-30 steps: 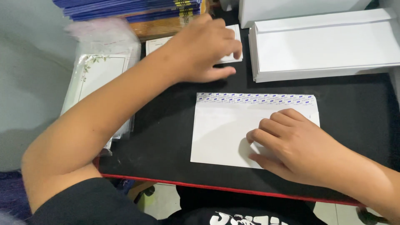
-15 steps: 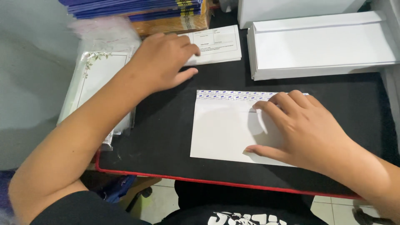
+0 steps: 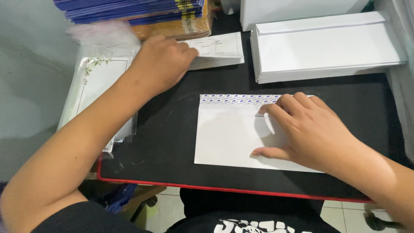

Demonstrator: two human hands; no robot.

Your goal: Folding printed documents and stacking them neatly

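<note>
Head view: right hand (image 3: 312,131), fingers spread flat, pins white envelope (image 3: 233,133) at near centre of worktop (image 3: 172,129), flap open, unsealed. Left hand (image 3: 161,62), loosely curled, touches printed slips (image 3: 217,49) at far left; none inserted yet.

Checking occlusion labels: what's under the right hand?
The right hand lies flat on a white envelope with its patterned flap open, on the black desk mat. The envelope's right part is covered by the hand; any contents cannot be seen.
</note>
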